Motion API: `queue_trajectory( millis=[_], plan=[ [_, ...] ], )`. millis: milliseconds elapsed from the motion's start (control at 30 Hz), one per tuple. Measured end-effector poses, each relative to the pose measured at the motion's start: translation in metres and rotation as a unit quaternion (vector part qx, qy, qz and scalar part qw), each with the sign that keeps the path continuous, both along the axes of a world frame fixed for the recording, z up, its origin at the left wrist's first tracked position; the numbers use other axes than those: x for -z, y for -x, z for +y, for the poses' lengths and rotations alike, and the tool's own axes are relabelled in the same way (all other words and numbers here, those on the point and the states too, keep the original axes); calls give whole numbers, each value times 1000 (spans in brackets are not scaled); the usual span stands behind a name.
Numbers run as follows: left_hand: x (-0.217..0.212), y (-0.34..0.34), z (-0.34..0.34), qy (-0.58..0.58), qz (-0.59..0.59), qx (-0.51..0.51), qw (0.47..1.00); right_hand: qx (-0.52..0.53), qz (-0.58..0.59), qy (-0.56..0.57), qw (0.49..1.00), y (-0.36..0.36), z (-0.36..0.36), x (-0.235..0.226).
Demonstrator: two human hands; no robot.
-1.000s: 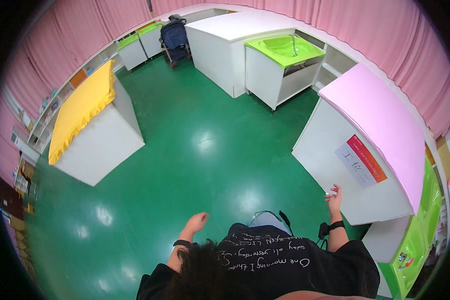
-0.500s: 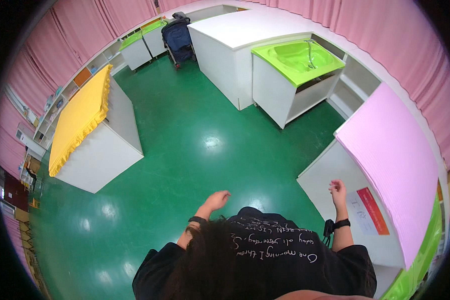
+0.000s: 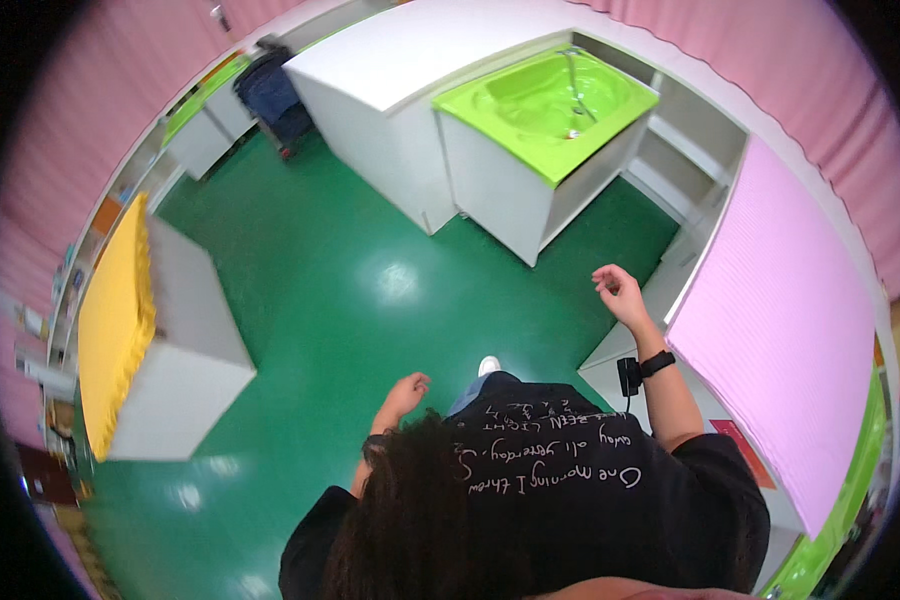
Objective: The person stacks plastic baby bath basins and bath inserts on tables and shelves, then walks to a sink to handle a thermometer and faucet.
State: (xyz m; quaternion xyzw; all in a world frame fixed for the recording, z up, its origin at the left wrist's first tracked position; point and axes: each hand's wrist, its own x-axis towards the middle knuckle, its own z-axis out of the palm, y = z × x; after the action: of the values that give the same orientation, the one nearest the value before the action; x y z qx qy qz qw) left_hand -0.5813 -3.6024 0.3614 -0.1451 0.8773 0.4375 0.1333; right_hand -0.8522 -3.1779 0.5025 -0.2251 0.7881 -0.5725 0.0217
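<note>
My right hand [image 3: 620,292] reaches out in mid-air with its fingers loosely bent and apart, and nothing in it. It is nearest to the corner of a white cabinet topped by a pink ribbed mat [image 3: 790,320]. A dark band with a small black device [image 3: 628,377] sits on that wrist. Low in front of my body hangs my left hand [image 3: 406,394], its fingers relaxed and holding nothing. Beyond my right hand stands a bright green baby bath basin [image 3: 530,120] in a white cabinet, with a shower hose [image 3: 578,90] lying in it.
A white counter [image 3: 390,70] adjoins the basin unit. At the left stands a white cabinet with a yellow frilled cover [image 3: 115,320]. A dark blue stroller [image 3: 272,95] is parked at the far left. My white shoe [image 3: 489,365] shows on the green floor [image 3: 330,290].
I have moved forward, so the basin and pink mat are nearer. My right hand has swung up and ahead; a white shoe has come into view.
</note>
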Motion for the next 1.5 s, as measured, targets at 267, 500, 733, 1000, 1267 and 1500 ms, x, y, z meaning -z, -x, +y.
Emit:
queue_trajectory(
  millis=[267,500,733,1000,1267,1500],
  plan=[
    [-24,248,17,87,29,200,975,130,-15,37,991,133,37,-13],
    [-23,446,103,50,44,337,939,219,0,57,974,227,109,1],
    [-60,604,202,93,78,449,885,345,-44,153,925,307,190,22],
    [-80,772,253,-2,57,406,912,392,-130,192,890,324,234,49],
    [-40,922,246,0,86,258,962,448,-146,156,868,403,281,48],
    [-13,979,280,-4,24,299,954,367,-194,81,906,584,291,38]
  ],
)
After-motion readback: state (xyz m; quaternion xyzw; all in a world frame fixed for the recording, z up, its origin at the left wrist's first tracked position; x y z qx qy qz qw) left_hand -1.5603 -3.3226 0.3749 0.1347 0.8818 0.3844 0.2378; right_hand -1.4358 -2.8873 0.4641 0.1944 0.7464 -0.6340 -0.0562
